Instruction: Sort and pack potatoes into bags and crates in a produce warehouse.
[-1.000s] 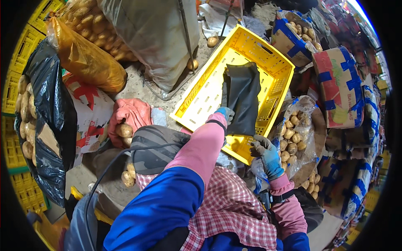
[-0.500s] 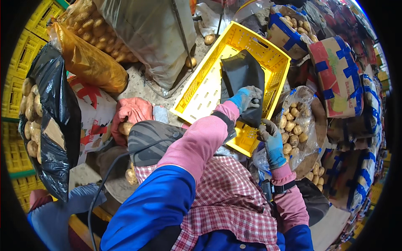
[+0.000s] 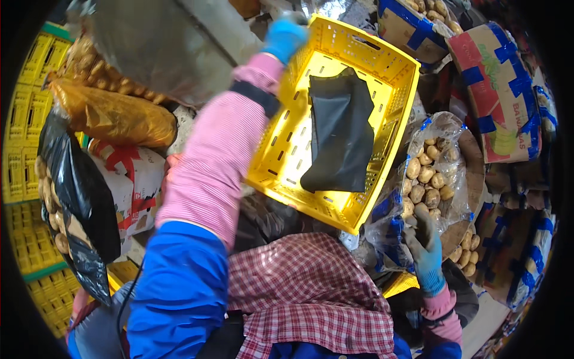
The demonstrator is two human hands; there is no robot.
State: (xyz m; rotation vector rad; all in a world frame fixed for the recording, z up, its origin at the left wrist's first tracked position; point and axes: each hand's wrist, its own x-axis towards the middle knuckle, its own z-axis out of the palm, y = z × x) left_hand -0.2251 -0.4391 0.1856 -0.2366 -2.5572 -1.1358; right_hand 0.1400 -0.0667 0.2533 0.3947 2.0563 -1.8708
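Produce packing area or storeroom: stacked yellow crates, bagged potatoes, taped cartons.

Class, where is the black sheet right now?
In the head view, the black sheet lies inside the yellow crate, right of the picture's centre; potatoes in clear plastic sit to the crate's right.

Just one viewpoint here: a fisheye worn on the worker's head, the left of a side-by-side pair. It looks steeply down over the checked apron toward the yellow crate, close enough that the left arm looms large. It takes in stacked crates leftward and a taped carton rightward, edges bending toward the round rim.
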